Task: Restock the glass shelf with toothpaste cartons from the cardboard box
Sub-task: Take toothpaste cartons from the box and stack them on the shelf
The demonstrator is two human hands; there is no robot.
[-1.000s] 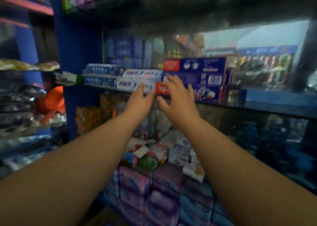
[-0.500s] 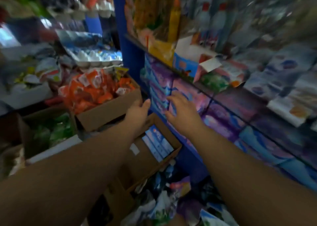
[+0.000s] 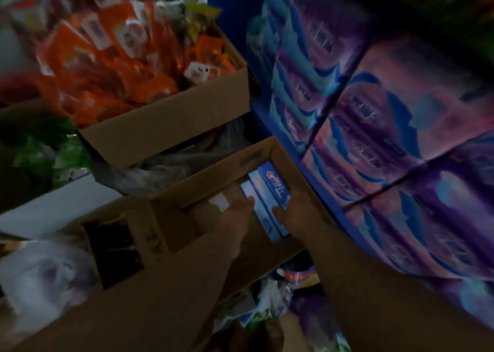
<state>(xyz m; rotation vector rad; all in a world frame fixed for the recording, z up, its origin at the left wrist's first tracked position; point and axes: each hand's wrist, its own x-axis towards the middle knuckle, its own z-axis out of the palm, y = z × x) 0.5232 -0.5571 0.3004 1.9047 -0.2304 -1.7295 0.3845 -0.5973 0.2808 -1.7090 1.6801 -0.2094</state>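
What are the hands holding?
Hard to tell: the right hand rests on the toothpaste cartons around their middle; the left hand touches their left edge.

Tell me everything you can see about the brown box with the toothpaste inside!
It is a plain brown cardboard box, open on top, with dark print on one flap and a white sticker inside. It sits low beside the blue shelf, near a box of orange packets. Blue toothpaste cartons lie flat along its right side. The left hand and right hand reach in, fingers touching the cartons.
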